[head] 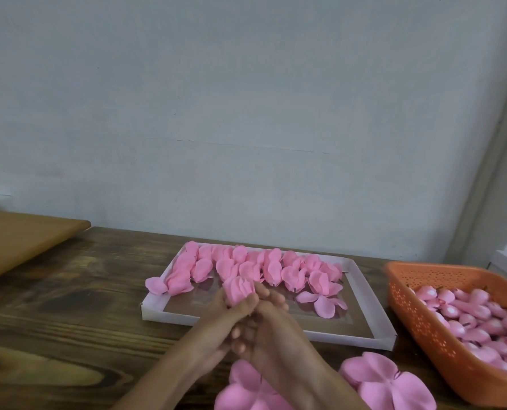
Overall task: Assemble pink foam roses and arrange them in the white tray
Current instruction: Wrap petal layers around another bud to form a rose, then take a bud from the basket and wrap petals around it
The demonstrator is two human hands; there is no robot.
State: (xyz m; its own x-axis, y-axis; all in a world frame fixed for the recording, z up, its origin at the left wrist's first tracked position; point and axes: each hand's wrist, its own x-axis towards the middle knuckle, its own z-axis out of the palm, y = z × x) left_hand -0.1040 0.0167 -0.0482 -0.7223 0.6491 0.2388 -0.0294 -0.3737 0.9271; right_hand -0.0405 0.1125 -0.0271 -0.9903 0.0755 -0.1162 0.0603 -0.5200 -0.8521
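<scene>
Both hands meet over the near edge of the white tray [367, 294]. My left hand [216, 321] and my right hand [271, 318] are cupped together around one pink foam rose [239, 288], whose petals stick up above the fingers. Several finished pink roses [264, 266] lie in rows along the tray's far side, and one loose open petal piece [323, 301] lies in its right part. Flat pink petal pieces [385, 380] lie on the table by my forearms. How the rose's base is held is hidden by my fingers.
An orange perforated basket [418, 315] full of pink rose buds [483, 318] stands at the right. A lighter wooden board [18, 241] lies at the far left on the dark wooden table [68, 321]. A pale wall stands just behind the table.
</scene>
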